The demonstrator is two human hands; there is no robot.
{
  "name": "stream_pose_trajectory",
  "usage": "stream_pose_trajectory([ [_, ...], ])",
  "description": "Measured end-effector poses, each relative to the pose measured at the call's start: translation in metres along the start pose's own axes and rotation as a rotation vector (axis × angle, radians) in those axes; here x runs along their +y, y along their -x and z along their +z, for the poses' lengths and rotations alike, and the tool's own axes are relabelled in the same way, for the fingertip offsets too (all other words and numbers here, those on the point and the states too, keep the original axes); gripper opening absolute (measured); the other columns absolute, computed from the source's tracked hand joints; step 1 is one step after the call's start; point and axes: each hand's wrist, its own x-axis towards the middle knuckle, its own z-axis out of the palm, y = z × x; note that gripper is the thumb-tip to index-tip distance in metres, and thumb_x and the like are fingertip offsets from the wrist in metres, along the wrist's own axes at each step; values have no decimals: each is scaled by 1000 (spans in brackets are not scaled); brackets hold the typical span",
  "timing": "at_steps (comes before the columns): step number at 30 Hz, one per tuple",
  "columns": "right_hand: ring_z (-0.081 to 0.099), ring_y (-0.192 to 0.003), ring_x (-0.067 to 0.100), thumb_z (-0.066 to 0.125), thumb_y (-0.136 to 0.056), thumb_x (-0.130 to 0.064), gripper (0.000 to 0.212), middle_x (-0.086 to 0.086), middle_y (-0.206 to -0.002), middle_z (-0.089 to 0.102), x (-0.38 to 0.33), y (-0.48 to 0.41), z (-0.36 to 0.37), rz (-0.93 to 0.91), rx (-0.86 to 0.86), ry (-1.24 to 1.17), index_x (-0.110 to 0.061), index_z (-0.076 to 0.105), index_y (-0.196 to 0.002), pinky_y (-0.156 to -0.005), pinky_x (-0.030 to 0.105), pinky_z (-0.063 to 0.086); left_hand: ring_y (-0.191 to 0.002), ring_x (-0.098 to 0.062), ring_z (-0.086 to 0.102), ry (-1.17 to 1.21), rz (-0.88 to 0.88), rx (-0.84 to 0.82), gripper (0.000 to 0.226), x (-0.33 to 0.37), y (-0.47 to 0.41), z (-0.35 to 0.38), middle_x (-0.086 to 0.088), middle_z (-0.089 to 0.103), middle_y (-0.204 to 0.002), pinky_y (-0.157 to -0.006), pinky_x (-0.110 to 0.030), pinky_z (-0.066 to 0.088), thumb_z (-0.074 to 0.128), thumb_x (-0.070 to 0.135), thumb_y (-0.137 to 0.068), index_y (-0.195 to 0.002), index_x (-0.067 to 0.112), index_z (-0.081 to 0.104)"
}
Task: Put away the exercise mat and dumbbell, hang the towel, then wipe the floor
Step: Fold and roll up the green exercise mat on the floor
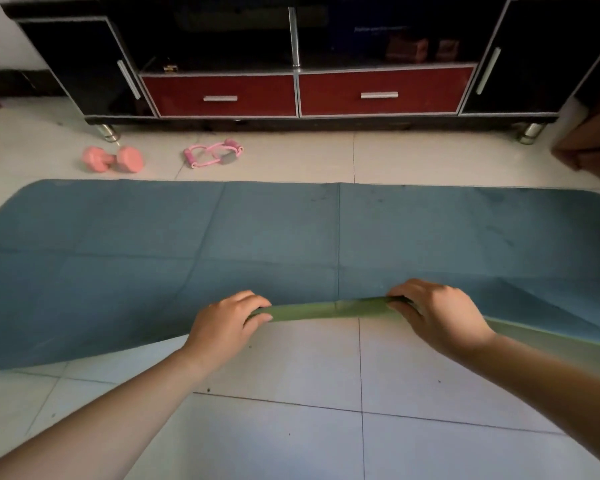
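Left hand (227, 323), right hand (437, 315) grip mat (291, 237) edge — lifted.

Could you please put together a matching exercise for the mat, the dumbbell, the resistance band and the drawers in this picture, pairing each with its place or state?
Things:
1. exercise mat
2. dumbbell
3. resistance band
4. drawers

Places or states:
A. red, shut, set in the cabinet
B. pink, on the floor by the cabinet's metal leg
C. near edge raised, gripped by the left hand and the right hand
D. pink loop with a grey pad, on the floor beyond the mat

Pairs: 1-C; 2-B; 3-D; 4-A
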Motion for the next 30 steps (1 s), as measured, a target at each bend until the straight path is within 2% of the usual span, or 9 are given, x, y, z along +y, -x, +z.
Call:
stream_pose_trajectory([
  [4,65,-69,26,66,-84,-20,5,-2,-82,69,-1,-13,-3,-4,38,-9,-21,69,-89,-55,35,52,-78,-17,65,24,-67,-54,14,-3,-10,-7,13,67,-91,-59,-26,44,65,36,-83,-93,26,69],
  [8,65,-66,26,68,-81,-21,7,-1,-79,69,0,-14,-12,-12,94,-30,-19,70,-88,-52,35,52,-80,-17,65,39,-38,-26,31,-2,-23,-17,13,67,-92,-60,-29,46,49,46,-80,-94,26,69],
  [13,66,-68,23,69,-81,-22,8,-2,-81,70,4,-10,-30,-18,105,-50,-19,70,-88,-55,34,53,-75,-15,65,30,19,66,38,4,-33,-31,18,65,-89,-57,-29,48,36,58,-79,-92,33,61],
  [17,64,-67,21,68,-83,-19,5,-5,-81,69,4,1,-40,-32,62,-49,-20,69,-87,-55,29,50,-75,-13,64,47,33,53,36,9,-33,-40,19,64,-89,-58,-28,48,36,59,-79,-97,35,56],
  [23,63,-72,20,66,-86,-21,2,-6,-84,68,0,11,-41,-27,-8,-65,-21,67,-87,-58,31,48,-83,-13,64,11,0,-57,40,14,-23,-45,18,67,-98,-65,-29,49,43,56,-80,-99,30,68],
  [27,63,-72,21,64,-86,-22,2,-6,-84,68,-3,17,-43,-58,-31,-72,-22,66,-88,-57,35,51,-85,-12,62,-2,-36,-116,20,16,-12,-46,20,65,-98,-65,-29,48,57,43,-88,-101,31,67],
  [30,63,-72,21,64,-87,-22,3,-6,-85,67,-4,17,-44,-59,-35,-69,-22,67,-89,-57,35,51,-82,-13,62,19,-27,-131,26,16,-6,-48,20,65,-96,-65,-30,48,52,48,-86,-98,31,67],
])
